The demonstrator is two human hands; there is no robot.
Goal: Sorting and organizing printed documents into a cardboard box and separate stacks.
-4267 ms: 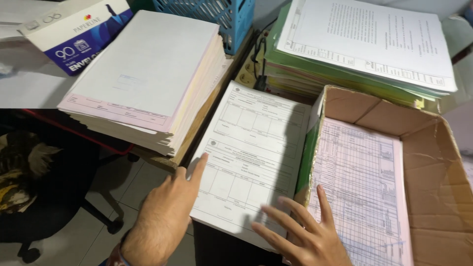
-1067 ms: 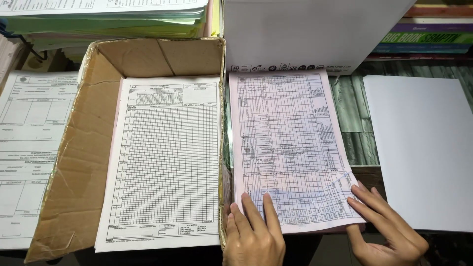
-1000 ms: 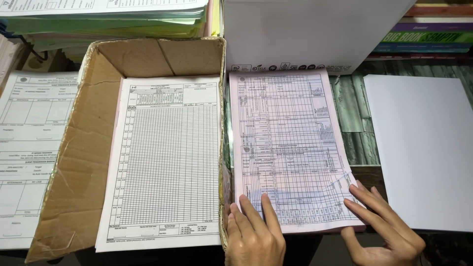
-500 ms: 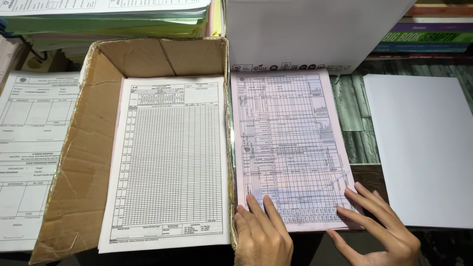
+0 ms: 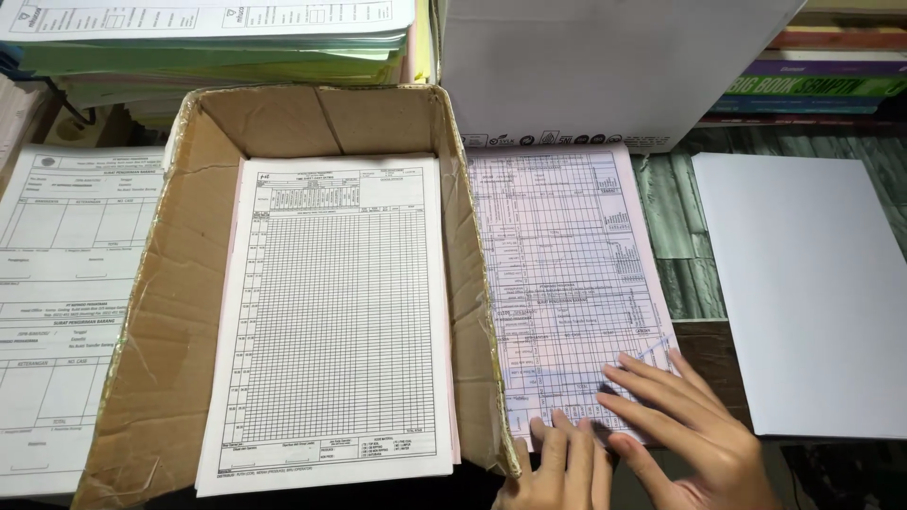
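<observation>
Both my hands lie flat and open at the near end of the pink form stack (image 5: 567, 293), gripping nothing: my left hand (image 5: 559, 469) at its six o'clock edge, my right hand (image 5: 685, 425) spread over the five o'clock corner, where one sheet corner lifts a little. At nine o'clock a printed form (image 5: 57, 312) lies on the table. Next, the cardboard box (image 5: 170, 312) holds a neat pile of grid forms (image 5: 335, 316), so that pile looks settled. The pink stack sits just right of the box, squared but not in any box. At three o'clock lies a blank white stack (image 5: 803, 283), untouched.
</observation>
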